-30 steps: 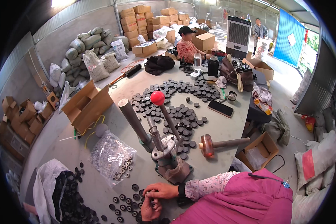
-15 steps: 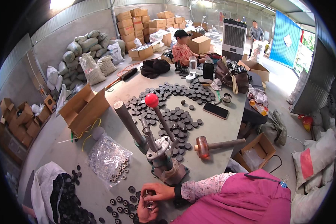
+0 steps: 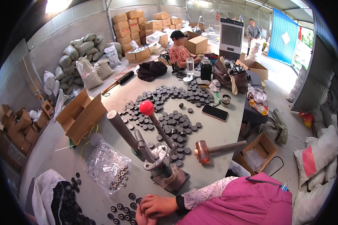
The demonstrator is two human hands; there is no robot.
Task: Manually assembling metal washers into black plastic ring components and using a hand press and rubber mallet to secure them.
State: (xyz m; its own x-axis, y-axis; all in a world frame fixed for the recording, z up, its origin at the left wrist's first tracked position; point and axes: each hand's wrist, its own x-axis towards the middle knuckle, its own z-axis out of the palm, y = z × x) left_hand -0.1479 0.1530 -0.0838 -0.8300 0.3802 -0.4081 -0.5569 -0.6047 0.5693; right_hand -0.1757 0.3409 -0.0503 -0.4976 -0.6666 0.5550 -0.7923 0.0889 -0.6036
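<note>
My right hand [image 3: 159, 206] lies over my left hand [image 3: 142, 217] near the bottom edge, its fingers bent down onto the left. Both look closed, but whatever is between them is hidden. Close on their left, several black round pieces with light ring centres [image 3: 121, 216] are scattered on the table [image 3: 101, 204]. Just beyond the hands stands a hand lever press [image 3: 163, 170] with a red ball knob [image 3: 147, 108]. A clear plastic bag [image 3: 108, 163] full of small metal rings lies left of the press.
At lower left a white sack [image 3: 45, 187] spills black pieces. Dark discs [image 3: 172, 123] cover the table's middle, beside a mallet [image 3: 202, 152] and a phone [image 3: 215, 112]. An open carton [image 3: 80, 116] stands left. Across the table sits a person [image 3: 178, 52]; another person [image 3: 253, 32] stands farther back.
My right hand has turned and come down over the left, covering the small shiny thing glimpsed between the fingers before. The whole view has shifted slightly.
</note>
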